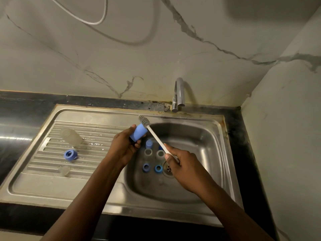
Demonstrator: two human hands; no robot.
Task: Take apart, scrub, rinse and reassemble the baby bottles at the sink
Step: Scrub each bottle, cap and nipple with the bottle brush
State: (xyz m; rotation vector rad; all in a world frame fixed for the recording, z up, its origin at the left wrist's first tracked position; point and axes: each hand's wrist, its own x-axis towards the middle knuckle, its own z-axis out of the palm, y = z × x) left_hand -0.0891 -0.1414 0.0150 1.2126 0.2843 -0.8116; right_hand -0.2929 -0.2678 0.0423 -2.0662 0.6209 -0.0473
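Note:
My left hand (pixel 124 145) grips a blue bottle cap (pixel 138 132) over the left edge of the sink basin (pixel 205 136). My right hand (pixel 180 164) holds the white handle of a bottle brush (pixel 157 138); its grey bristle head (pixel 143 119) sticks out just past the cap's top. Down in the basin stand two clear bottles (pixel 148 153) (pixel 160 154), another blue cap (pixel 149 143) and two blue collar rings (pixel 146 167) (pixel 158 168). On the drainboard lie a clear bottle body (pixel 72 137), a blue ring (pixel 70 154) and a clear teat (pixel 64 170).
A chrome tap (pixel 178 94) rises behind the basin, with no water visibly running. The drain (pixel 168 168) sits under my right hand. Dark countertop (pixel 17 108) surrounds the steel sink, and a marble wall closes off the right side.

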